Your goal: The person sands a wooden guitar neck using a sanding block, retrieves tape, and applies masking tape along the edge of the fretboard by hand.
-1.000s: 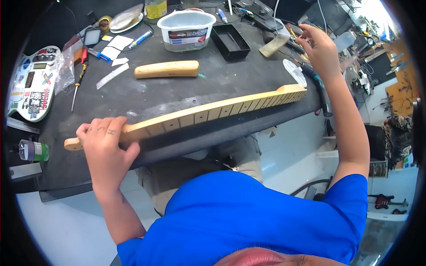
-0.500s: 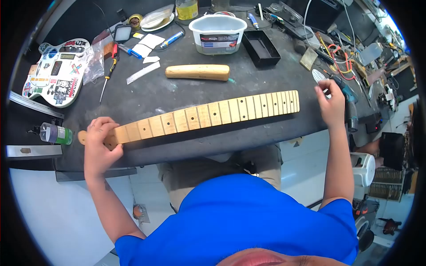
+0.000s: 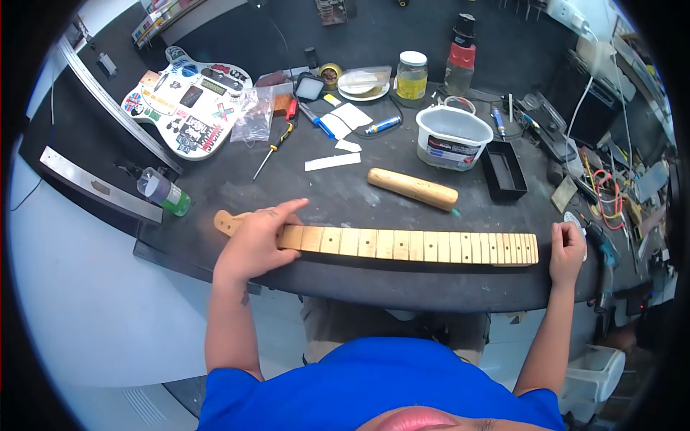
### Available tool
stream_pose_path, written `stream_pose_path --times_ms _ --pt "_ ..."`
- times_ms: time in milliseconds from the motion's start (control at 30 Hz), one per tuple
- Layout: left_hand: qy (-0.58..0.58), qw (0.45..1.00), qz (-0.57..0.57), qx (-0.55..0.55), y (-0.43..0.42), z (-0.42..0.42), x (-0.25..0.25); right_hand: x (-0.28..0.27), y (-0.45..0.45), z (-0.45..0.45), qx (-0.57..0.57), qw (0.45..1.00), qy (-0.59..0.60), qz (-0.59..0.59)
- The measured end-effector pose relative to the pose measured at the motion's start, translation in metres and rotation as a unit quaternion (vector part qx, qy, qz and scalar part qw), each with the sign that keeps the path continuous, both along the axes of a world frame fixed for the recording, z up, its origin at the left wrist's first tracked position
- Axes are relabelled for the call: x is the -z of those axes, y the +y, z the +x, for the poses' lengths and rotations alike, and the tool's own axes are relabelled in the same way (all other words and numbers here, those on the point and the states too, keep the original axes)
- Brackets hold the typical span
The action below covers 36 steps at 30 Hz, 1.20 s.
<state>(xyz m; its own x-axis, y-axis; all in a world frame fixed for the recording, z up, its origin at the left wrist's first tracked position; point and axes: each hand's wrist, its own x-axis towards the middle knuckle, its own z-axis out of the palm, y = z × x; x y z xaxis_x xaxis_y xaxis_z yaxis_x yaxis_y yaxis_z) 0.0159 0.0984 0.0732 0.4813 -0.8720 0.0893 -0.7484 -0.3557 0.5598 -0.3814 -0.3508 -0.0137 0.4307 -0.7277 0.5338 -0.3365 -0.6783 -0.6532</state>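
Guitar neck [image 3: 413, 245] is lying frets up, lengthwise along the workbench [image 3: 402, 284], running rightward from the left hand [image 3: 255, 241], which is covering it beside the headstock [image 3: 225, 222], thumb and forefinger parted; whether hidden fingers are gripping isn't clear. The right hand [image 3: 568, 251], curled closed, is sitting just beyond the opposite end.

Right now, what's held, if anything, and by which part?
Left hand holds the guitar neck next to its headstock. Right hand is curled; can't tell if it holds anything.

Gtr workshop: neck [image 3: 413, 246], stickered body [image 3: 180, 109], screwdriver [image 3: 284, 134] & pwr tool [image 3: 602, 248] on bench [image 3: 194, 230].
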Motion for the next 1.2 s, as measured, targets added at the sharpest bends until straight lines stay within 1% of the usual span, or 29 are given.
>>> stream_pose_path --times_ms 33,133,167,267,300,333,400,433,467,567,633,700,733,800,900,967,1000,1067,1100,1167,1200 --pt "-0.013 1.000 0.004 0.021 -0.007 -0.004 -0.006 -0.003 0.005 0.004 -0.005 1.000 0.004 0.014" --pt "-0.022 0.998 0.033 0.052 -0.027 -0.008 -0.009 -0.013 0.024 0.014 -0.026 0.996 0.083 -0.006" --pt "-0.036 0.996 0.045 0.070 -0.034 -0.010 -0.010 -0.022 0.030 0.015 -0.027 0.992 0.125 -0.020" --pt "-0.049 0.990 0.013 0.131 -0.060 -0.027 -0.012 -0.017 0.030 0.016 -0.028 0.994 0.098 -0.030" --pt "-0.061 0.988 0.043 0.134 -0.069 -0.038 -0.016 -0.015 0.030 0.018 -0.029 0.995 0.091 -0.042" --pt "-0.089 0.983 0.035 0.156 -0.078 -0.047 -0.016 -0.021 0.032 0.018 -0.022 0.991 0.127 -0.047" --pt "-0.098 0.949 -0.069 0.292 -0.106 -0.053 -0.018 -0.021 0.029 0.016 -0.025 0.992 0.110 -0.058" --pt "-0.105 0.940 -0.064 0.317 -0.114 -0.057 -0.019 -0.023 0.030 0.014 -0.042 0.994 0.080 -0.058" --pt "-0.114 0.934 -0.058 0.333 -0.120 -0.056 -0.019 -0.022 0.027 0.012 -0.038 0.996 0.082 -0.023" --pt "-0.120 0.935 -0.010 0.333 -0.138 -0.058 -0.027 -0.020 0.024 0.008 -0.009 0.998 0.058 0.010" --pt "-0.108 0.937 -0.057 0.328 -0.149 -0.062 -0.025 -0.018 0.018 0.006 -0.001 0.999 0.052 0.008" --pt "-0.079 0.921 -0.191 0.330 -0.158 -0.078 -0.006 -0.014 0.017 0.004 -0.003 0.999 0.045 -0.005" --pt "-0.100 0.912 -0.209 0.338 -0.156 -0.089 -0.002 -0.016 0.017 0.005 -0.001 0.999 0.042 -0.006" --pt "-0.157 0.868 -0.252 0.397 -0.158 -0.095 -0.015 -0.018 0.019 0.006 -0.003 0.999 0.046 -0.003" --pt "-0.060 0.891 -0.175 0.415 -0.148 -0.086 0.009 -0.016 0.015 0.008 0.036 0.998 0.040 -0.011" --pt "-0.103 0.893 -0.182 0.400 -0.147 -0.077 0.011 -0.017 0.015 0.013 0.061 0.997 0.033 -0.015" --pt "-0.123 0.892 -0.183 0.394 -0.147 -0.074 0.010 -0.017 0.016 0.010 0.072 0.996 0.043 0.018" --pt "-0.135 0.898 -0.223 0.356 -0.148 -0.075 0.004 -0.018 0.014 0.002 0.132 0.975 0.176 0.038" --pt "-0.146 0.899 -0.244 0.334 -0.147 -0.077 0.001 -0.002 0.004 -0.004 0.116 0.982 0.146 -0.027" --pt "-0.131 0.908 -0.257 0.303 -0.149 -0.079 -0.001 -0.013 0.030 0.010 0.092 0.991 0.046 -0.089" --pt "-0.127 0.913 -0.266 0.282 -0.151 -0.081 -0.001 -0.028 0.045 0.019 0.073 0.990 -0.007 -0.121"
